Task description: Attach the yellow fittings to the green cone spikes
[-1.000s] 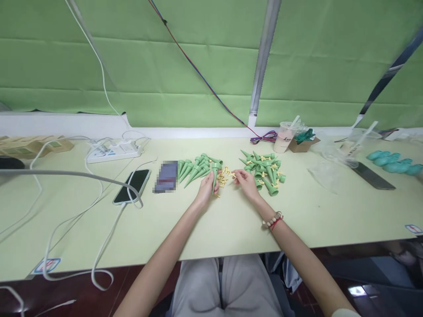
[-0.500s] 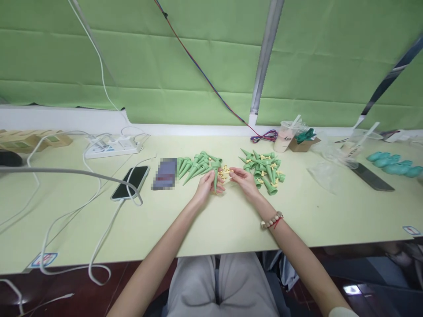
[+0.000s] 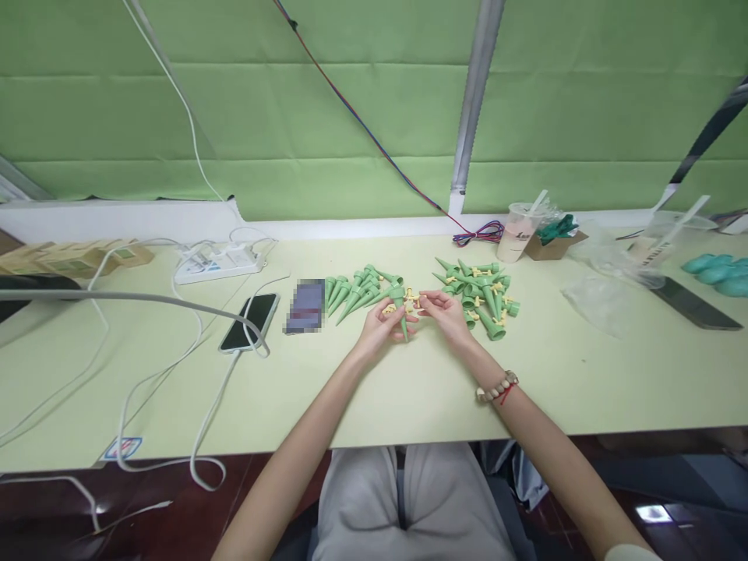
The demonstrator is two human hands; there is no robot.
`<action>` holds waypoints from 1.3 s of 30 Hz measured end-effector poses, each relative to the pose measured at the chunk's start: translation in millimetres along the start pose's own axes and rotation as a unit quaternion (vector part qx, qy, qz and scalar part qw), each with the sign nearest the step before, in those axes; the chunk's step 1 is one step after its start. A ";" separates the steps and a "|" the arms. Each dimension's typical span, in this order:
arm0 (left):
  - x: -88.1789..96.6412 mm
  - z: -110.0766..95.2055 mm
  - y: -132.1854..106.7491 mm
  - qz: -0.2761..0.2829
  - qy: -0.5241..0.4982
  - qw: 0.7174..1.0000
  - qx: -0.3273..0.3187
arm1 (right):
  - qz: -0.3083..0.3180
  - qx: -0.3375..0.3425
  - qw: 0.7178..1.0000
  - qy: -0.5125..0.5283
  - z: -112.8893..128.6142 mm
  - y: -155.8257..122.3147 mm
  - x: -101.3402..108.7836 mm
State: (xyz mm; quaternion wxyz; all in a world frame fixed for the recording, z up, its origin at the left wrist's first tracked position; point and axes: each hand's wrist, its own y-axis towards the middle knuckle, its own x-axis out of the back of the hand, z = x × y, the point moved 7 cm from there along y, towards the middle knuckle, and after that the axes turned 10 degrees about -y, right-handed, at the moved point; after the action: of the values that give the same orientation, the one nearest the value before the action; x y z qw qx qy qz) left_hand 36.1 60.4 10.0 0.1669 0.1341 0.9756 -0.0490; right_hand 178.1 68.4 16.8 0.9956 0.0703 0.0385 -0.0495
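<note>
My left hand [image 3: 377, 331] is closed around a green plastic spike [image 3: 400, 305], its pointed end downward. Between my hands are small yellow valve-like pieces [image 3: 411, 300]. My right hand [image 3: 445, 313] pinches one of these yellow pieces at the spike's side; whether it is joined to the spike I cannot tell. Just beyond my left hand lies a row of green spikes [image 3: 351, 292], tips toward me. To the right of my right hand is a heap of green spikes [image 3: 494, 292] with yellow pieces fitted on them.
On the left lie a phone [image 3: 250, 323], a blurred dark rectangle [image 3: 305, 305], a power strip [image 3: 219, 263] and loose white cables. Toward the right are a drink cup [image 3: 514, 234], a small cardboard box [image 3: 554, 246], clear plastic bags [image 3: 593, 304] and another phone [image 3: 695, 304].
The whole view has shifted, so the table's things appear slightly to the right or left-side items come further in. Both hands stay together at the spike, its tip tilting a little to the right.
</note>
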 end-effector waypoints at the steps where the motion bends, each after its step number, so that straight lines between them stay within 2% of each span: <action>1: -0.4 -0.5 -0.4 0.006 -0.002 1.000 0.000 | -0.006 0.003 1.000 -0.001 0.3 0.2 1.9; 7: -5.1 -0.8 -3.1 0.029 0.002 1.000 0.012 | 0.001 0.041 0.997 -0.062 5.9 -1.4 0.3; 14: -5.8 -3.5 -4.0 0.010 -0.029 0.999 -0.013 | -0.032 0.081 0.992 -0.087 12.2 -2.5 1.3; 19: -4.1 -5.6 -5.3 0.003 -0.017 1.000 -0.012 | -0.031 0.097 0.990 -0.098 13.0 -1.7 2.6; 28: -2.9 -4.6 -6.0 -0.010 -0.021 1.000 -0.013 | -0.003 0.092 0.991 -0.099 15.0 -1.9 -1.6; 33: -3.1 -3.6 -6.9 -0.020 -0.019 1.000 -0.008 | -0.009 0.087 0.991 -0.105 13.1 -2.4 -0.9; 39: -4.8 -7.7 -10.2 -0.026 0.022 0.999 -0.021 | 0.000 0.089 0.992 -0.093 15.6 -6.8 -3.7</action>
State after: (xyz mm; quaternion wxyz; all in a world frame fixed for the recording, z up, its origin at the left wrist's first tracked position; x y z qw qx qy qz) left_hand 35.2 50.5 19.4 0.1467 0.1059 0.9830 -0.0295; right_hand 174.8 59.8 31.6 0.9846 0.1532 -0.0588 -0.0595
